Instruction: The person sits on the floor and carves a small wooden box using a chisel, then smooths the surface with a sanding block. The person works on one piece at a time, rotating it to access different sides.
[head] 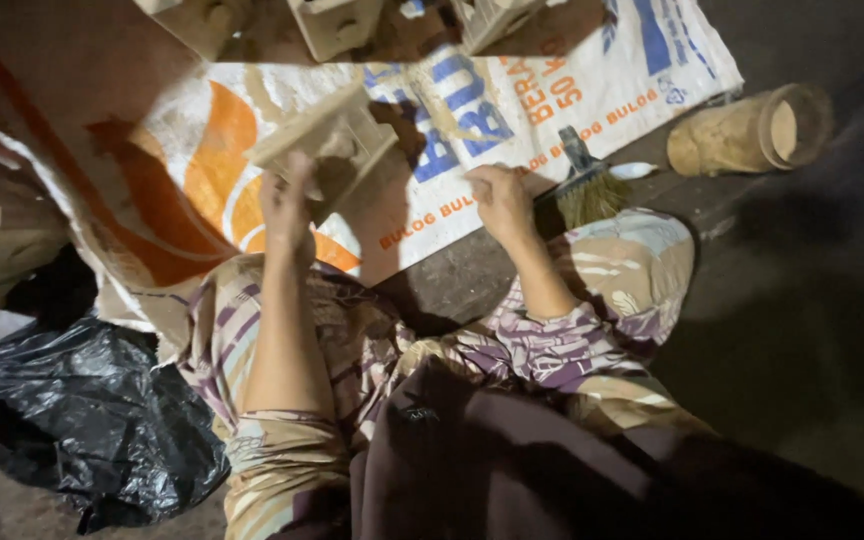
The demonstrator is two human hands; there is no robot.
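A dim concrete floor, with a printed woven sack [512,110] spread over it as the work mat. Left of the sack lies a crumpled black plastic bag [82,420]. Over the sack's orange patch, the left hand [287,205] grips a small pale wooden piece [327,140], held up. The right hand [500,195] is closed, on what I cannot tell. A brush [587,185] lies at the sack's near edge; right of it, a tipped cylindrical container [747,130]. It looks like a finishing step, needing a steady hold.

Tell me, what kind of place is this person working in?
Probably a small craft workshop on the floor. The left hand holds a pale wooden piece, a brush lies on a spread woven sack, and a dusty can lies nearby.
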